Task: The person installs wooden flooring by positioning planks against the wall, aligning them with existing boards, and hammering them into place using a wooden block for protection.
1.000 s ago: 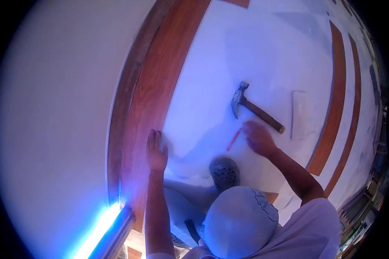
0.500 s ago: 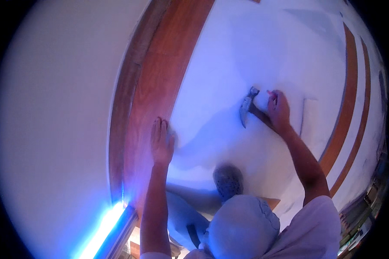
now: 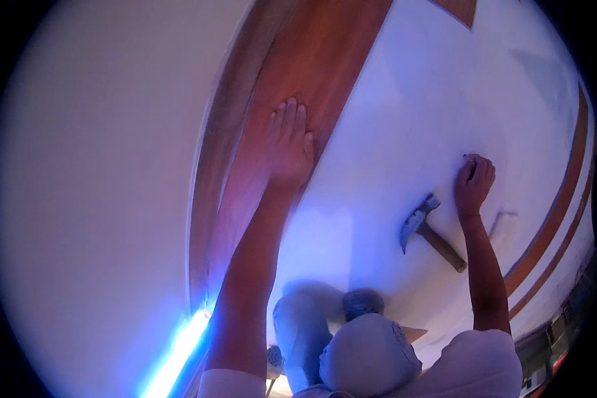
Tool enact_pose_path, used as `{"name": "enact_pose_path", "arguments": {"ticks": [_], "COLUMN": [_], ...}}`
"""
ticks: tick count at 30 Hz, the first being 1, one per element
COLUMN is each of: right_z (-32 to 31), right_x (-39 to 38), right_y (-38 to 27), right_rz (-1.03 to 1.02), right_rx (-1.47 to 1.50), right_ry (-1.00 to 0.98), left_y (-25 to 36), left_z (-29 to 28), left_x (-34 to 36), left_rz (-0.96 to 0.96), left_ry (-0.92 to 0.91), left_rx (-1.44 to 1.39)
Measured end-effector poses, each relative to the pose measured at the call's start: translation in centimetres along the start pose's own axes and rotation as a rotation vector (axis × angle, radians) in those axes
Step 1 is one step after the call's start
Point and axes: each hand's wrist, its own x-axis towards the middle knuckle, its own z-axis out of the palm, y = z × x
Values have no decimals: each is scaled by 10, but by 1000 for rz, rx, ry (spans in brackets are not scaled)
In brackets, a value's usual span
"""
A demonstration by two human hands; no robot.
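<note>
My left hand (image 3: 290, 146) lies flat on a reddish-brown wood floor plank (image 3: 325, 63), fingers together and stretched along it. The plank runs beside a darker board (image 3: 229, 113) next to the wall. My right hand (image 3: 474, 186) is over the white floor covering (image 3: 378, 172), its fingers curled closed; a small dark bit shows at the fingertips, too small to name. A claw hammer (image 3: 442, 245) with a wooden handle rests on the white covering, left of my right wrist and apart from the hand.
A pale wall (image 3: 106, 146) rises on the left, with a glaring light tube (image 3: 176, 358) at its foot. Long brown wood strips (image 3: 550, 205) lie at the right. Another plank end (image 3: 459, 10) shows at the top. A small pale block (image 3: 504, 227) sits beyond my right forearm.
My left hand has slid farther forward along the plank. My right hand has moved away from the hammer, whose whole handle now shows. The view has shifted.
</note>
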Motion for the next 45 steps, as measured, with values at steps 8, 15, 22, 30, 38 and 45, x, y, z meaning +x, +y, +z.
{"name": "enact_pose_path", "arguments": {"ticks": [8, 15, 22, 30, 38, 45], "right_z": [1, -30, -22, -25, -21, -34], "right_x": [20, -2, 12, -1, -3, -4], "right_y": [6, -1, -1, -3, -4, -11], "right_rz": [140, 211, 243, 252, 240, 275], "right_rx": [-85, 25, 47, 98, 76, 80], "right_ry": [-28, -46, -82, -123, -72, -128], "left_y": [1, 17, 17, 9, -1, -29], "left_z": [5, -3, -4, 1, 9, 47], "left_x": [-5, 3, 8, 5, -16, -53], "left_rz": [126, -46, -152, -372, -355, -433], "left_ry": [-81, -299, -410, -613, -392, -460], "left_rx": [5, -147, -83, -239, -355, -281]}}
